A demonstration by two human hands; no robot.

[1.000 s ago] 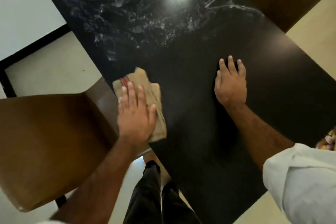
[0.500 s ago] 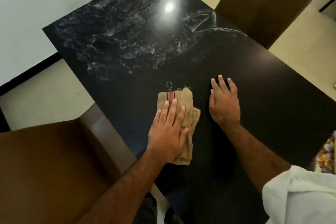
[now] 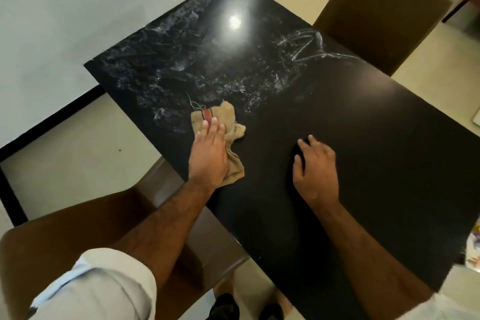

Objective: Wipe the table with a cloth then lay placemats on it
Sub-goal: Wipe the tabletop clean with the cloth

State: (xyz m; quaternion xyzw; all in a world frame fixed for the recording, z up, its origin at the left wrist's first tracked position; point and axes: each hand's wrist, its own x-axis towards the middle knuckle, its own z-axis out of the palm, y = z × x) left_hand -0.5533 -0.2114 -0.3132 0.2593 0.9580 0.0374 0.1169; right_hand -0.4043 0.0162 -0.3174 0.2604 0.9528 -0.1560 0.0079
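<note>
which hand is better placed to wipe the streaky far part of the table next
Left, most likely. The left hand presses the cloth flat at the near edge of the streaks. The right hand rests bare on the table, holding nothing.

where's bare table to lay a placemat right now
The widest bare stretch of the table runs from the right hand to the right edge. The far half, beyond the cloth toward the far chair, is bare too, though streaked. A narrow gap lies between the hands. Crowded only near the left edge, where the left hand presses the cloth.
</note>
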